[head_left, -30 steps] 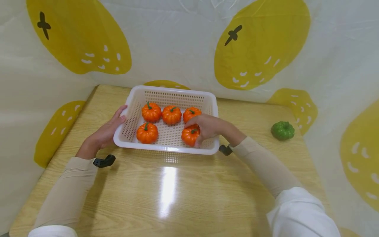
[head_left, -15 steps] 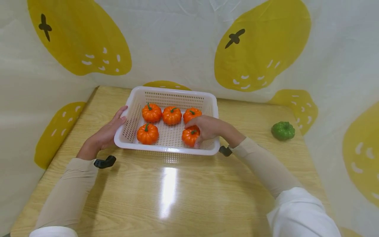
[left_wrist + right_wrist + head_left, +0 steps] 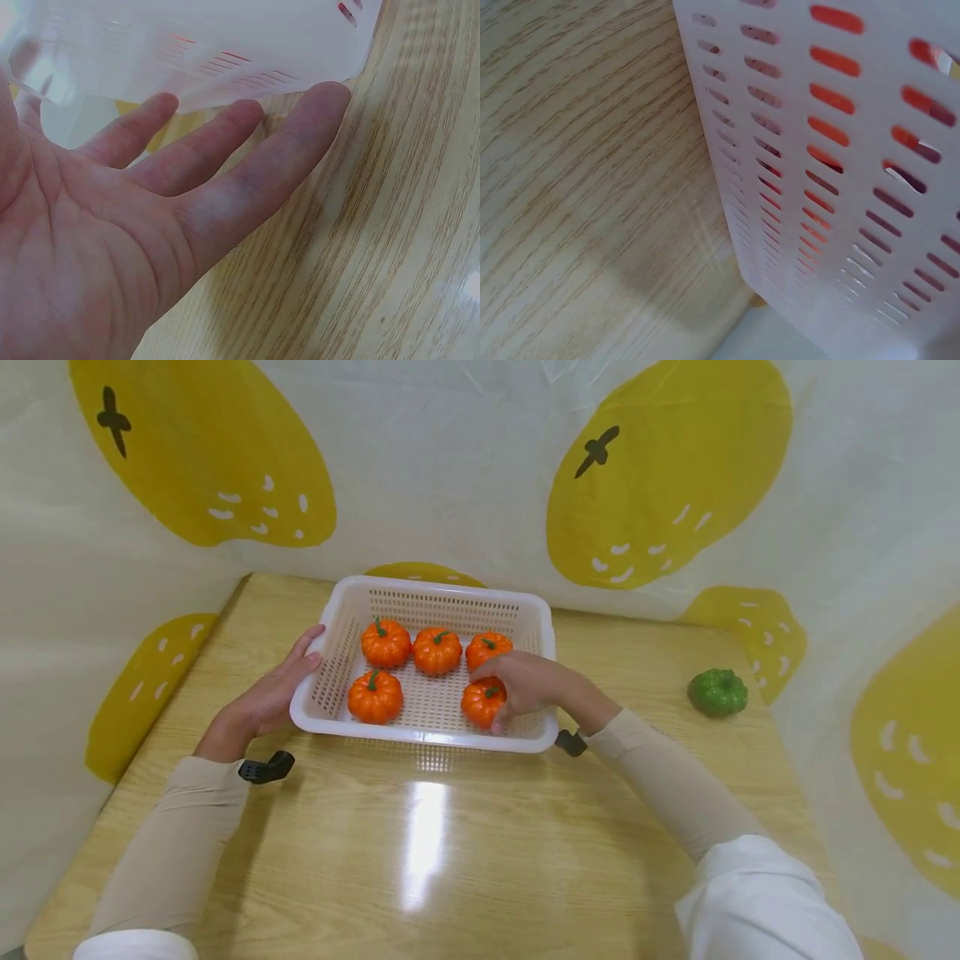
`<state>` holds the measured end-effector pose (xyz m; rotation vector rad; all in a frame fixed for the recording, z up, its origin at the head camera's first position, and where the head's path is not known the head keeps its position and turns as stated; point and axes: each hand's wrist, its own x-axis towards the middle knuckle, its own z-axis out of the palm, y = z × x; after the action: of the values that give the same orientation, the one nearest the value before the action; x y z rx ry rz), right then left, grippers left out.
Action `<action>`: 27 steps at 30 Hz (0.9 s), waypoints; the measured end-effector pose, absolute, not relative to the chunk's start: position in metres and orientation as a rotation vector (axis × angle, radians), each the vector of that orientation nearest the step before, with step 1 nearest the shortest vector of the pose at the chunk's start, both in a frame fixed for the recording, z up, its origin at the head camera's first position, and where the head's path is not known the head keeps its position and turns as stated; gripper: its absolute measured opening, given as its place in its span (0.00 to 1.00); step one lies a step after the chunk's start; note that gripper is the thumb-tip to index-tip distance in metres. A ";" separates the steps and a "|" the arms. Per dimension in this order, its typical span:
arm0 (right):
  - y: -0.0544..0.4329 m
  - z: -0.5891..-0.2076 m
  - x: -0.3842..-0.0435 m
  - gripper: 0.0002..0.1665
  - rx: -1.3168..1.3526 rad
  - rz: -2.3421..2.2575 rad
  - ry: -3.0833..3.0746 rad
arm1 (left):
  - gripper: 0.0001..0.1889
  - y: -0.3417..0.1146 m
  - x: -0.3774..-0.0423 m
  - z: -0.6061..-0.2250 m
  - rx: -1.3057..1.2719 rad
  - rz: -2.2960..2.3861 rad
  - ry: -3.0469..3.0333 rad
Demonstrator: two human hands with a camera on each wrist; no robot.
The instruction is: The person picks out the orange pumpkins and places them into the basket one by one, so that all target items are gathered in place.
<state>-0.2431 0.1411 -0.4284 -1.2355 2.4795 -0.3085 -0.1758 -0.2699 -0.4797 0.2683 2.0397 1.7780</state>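
Observation:
A white plastic basket (image 3: 420,737) with slotted walls holds several small orange pumpkins with green stems. My left hand (image 3: 273,693) holds the basket's left rim; in the left wrist view its fingers (image 3: 247,180) reach along the outer wall. Inside the basket's right part, my right hand (image 3: 528,683) grips the front-right pumpkin (image 3: 482,702), thumb at its near side. Right behind it sits another pumpkin (image 3: 487,647), partly covered by that hand. In the right wrist view, the basket wall (image 3: 795,247) shows orange through its slots, and the hand's grip is hidden.
On the right of the wooden table (image 3: 480,877) lies a green bell pepper (image 3: 717,692). A white curtain (image 3: 442,468) with yellow fruit prints hangs behind and at the sides. Two more pumpkins, a back-left one (image 3: 386,643) and a front-left one (image 3: 375,697), sit near my left hand.

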 end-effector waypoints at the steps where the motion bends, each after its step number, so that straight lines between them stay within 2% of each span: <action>1: 0.141 -0.429 -0.243 0.47 -1.233 -0.305 2.481 | 0.31 -0.270 -0.176 -0.480 0.267 1.777 2.039; 17: 0.147 -0.430 -0.243 0.49 -1.223 -0.278 2.508 | 0.31 -0.265 -0.179 -0.478 0.229 1.762 2.054; 24: 0.157 -0.422 -0.245 0.39 -1.213 -0.625 2.583 | 0.33 -0.271 -0.173 -0.469 0.184 1.629 2.288; 27: 0.173 -0.410 -0.245 0.41 -1.090 -0.801 2.692 | 0.35 -0.277 -0.171 -0.458 0.154 1.531 2.456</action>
<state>-0.2446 0.1733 -0.4099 -1.0905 2.6922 -0.8011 -0.1712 -0.2774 -0.4584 0.1538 2.4559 1.5315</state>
